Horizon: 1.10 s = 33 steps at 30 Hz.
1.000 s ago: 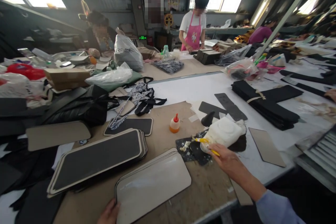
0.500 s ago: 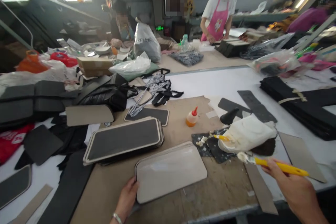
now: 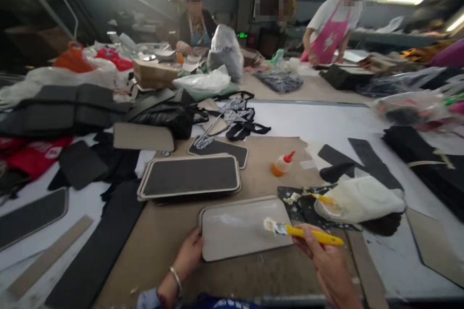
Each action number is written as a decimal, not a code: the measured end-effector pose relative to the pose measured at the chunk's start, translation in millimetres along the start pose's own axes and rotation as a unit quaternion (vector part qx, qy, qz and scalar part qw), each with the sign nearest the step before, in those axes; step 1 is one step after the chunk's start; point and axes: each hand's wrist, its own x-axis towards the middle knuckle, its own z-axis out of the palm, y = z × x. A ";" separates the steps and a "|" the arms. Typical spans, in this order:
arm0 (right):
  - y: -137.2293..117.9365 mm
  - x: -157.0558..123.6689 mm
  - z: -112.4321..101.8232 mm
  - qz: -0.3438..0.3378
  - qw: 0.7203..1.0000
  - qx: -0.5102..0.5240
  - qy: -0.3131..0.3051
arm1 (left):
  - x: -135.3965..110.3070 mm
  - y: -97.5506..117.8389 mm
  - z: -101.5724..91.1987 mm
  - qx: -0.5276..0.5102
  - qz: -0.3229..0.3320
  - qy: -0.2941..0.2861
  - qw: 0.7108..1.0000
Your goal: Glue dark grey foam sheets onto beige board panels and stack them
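Observation:
My right hand [image 3: 319, 246] grips a paintbrush [image 3: 315, 235] by its yellow handle. Pale paste coats the bristles, which are over the right part of a beige rounded panel [image 3: 235, 231]; whether they touch it I cannot tell. Wet-looking streaks show on the panel's face. My left hand [image 3: 190, 251], with a bracelet at the wrist, pinches this panel's left edge, its fingertips partly hidden. Behind lies a stack of dark panels with pale borders [image 3: 192, 176]. To the right, a white paste container [image 3: 362, 200] lies tilted on a smeared dark sheet, a second yellow tool in its mouth.
A squeeze bottle with a red tip [image 3: 282, 164] stands behind the panel. Dark strips [image 3: 375, 164] and folded black material [image 3: 427, 164] lie at right. Black pieces, bags and a cardboard box [image 3: 155, 73] crowd the left. Two people are across the tables.
My right hand has brought the brush leftward from beside the paste container to over the beige panel. My left hand stays at the panel's edge. The camera view has shifted left.

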 end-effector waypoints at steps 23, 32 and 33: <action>36.9 -14.2 117.0 -0.127 0.952 -0.262 -0.098 | 5.1 3.9 -2.3 -0.090 -0.076 -0.106 0.987; 33.4 -7.9 135.0 -0.141 0.960 -0.228 -0.080 | 5.5 -2.1 -2.7 -0.071 -0.058 -0.069 0.993; 33.8 -5.5 134.4 -0.149 0.957 -0.238 -0.070 | 5.3 -1.6 -3.1 -0.066 -0.056 -0.067 0.994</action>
